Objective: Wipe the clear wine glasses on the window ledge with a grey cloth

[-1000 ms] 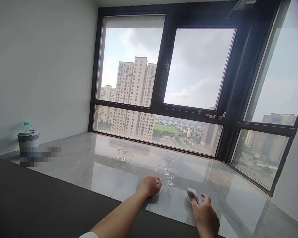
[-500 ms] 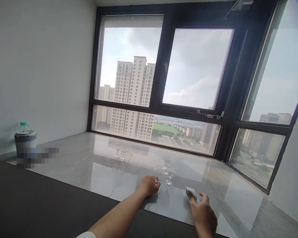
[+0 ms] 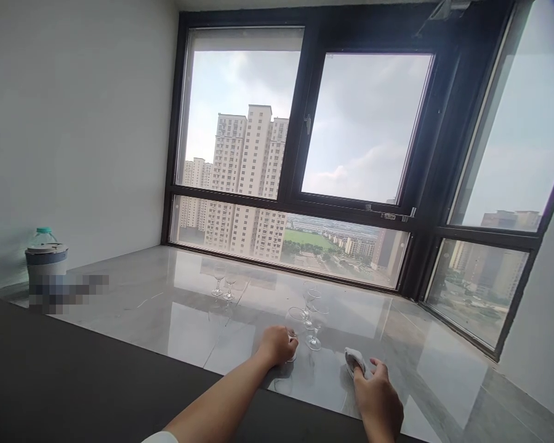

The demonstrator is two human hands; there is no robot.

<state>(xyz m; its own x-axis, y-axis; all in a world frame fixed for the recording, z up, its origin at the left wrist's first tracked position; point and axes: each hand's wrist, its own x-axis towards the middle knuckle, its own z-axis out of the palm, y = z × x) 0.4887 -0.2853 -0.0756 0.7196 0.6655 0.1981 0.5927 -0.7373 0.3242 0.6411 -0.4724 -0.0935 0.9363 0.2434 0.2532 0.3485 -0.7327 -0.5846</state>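
My left hand (image 3: 279, 346) is closed round the stem of a clear wine glass (image 3: 296, 320) that stands on the glossy grey marble sill (image 3: 175, 307). Just right of it stand two more wine glasses (image 3: 314, 323), one behind the other. My right hand (image 3: 378, 397) rests on the sill with its fingers pressed on a small white cloth (image 3: 353, 360). Two smaller stemmed glasses (image 3: 224, 284) stand farther back to the left.
A large dark-framed window (image 3: 305, 154) runs along the back and right of the sill. A grey container with a plastic bottle behind it (image 3: 46, 255) stands at the far left by the white wall. A dark ledge (image 3: 74, 381) borders the sill's near edge.
The view shifted slightly between the earliest frame and now. Both hands have stayed where they were, on the glass and on the cloth.
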